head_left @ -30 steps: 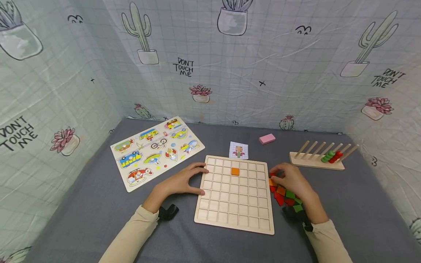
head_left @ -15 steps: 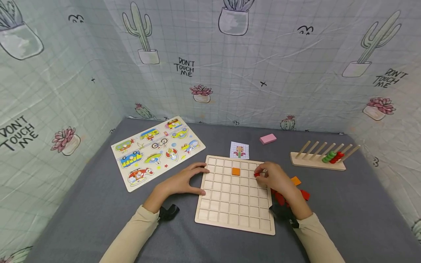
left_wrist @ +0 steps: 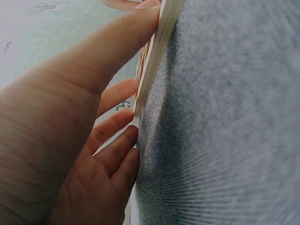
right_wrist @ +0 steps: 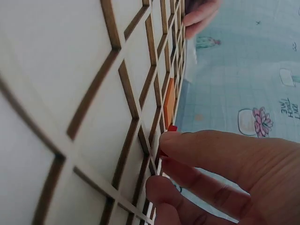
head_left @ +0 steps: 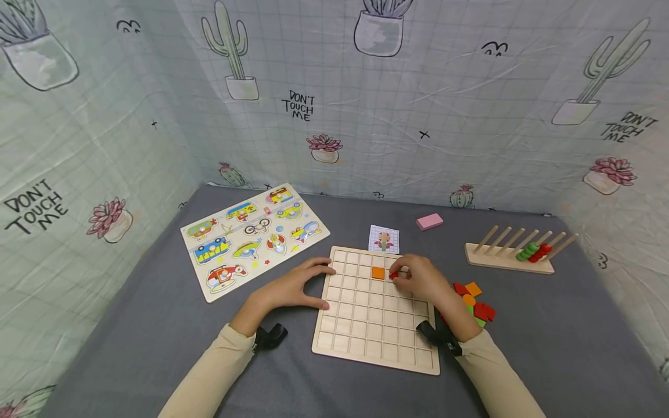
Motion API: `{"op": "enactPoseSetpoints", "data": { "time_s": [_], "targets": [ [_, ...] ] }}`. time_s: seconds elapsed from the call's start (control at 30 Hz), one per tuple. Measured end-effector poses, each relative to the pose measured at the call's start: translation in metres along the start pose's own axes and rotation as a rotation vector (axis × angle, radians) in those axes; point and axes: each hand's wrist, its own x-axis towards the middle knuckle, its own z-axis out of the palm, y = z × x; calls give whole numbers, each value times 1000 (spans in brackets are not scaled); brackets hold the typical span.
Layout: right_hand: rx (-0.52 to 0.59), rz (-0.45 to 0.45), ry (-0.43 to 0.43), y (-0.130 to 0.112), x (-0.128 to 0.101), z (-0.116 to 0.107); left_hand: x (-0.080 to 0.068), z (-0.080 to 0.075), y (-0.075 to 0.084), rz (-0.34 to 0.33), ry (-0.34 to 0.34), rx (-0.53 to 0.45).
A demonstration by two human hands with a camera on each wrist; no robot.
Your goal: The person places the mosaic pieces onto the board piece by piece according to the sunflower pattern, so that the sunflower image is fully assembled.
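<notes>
The left hand (head_left: 292,288) steadies the grid board (head_left: 373,337) at nine o'clock, fingers flat; the right hand (head_left: 420,280) pinches a red tile (head_left: 393,275) beside the orange tile (head_left: 378,272).

The scene is lit evenly and brightly from above, with only soft, short shadows cast on the grey cloth beside the wooden grid board (head_left: 374,325), and no glare is seen. Strong wide-angle bending is shown in the head view away from the board, where the printed backdrop (head_left: 470,116) is curved toward the corners. In both wrist views the nearest skin and cloth are rendered soft and out of focus, and the board is stretched by the close lens.
</notes>
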Motion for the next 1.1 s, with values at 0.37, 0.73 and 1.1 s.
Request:
{"op": "enactPoseSetpoints", "data": {
  "time_s": [0.37, 0.73, 1.1],
  "targets": [
    [46, -49, -2, 3, 3, 3, 1, 0, -1, -1, -5, 10],
    [-3, -69, -1, 1, 5, 4, 0, -1, 1, 5, -5, 10],
    [12, -78, -2, 2, 5, 7, 0, -1, 1, 13, -5, 10]
  ]
}}
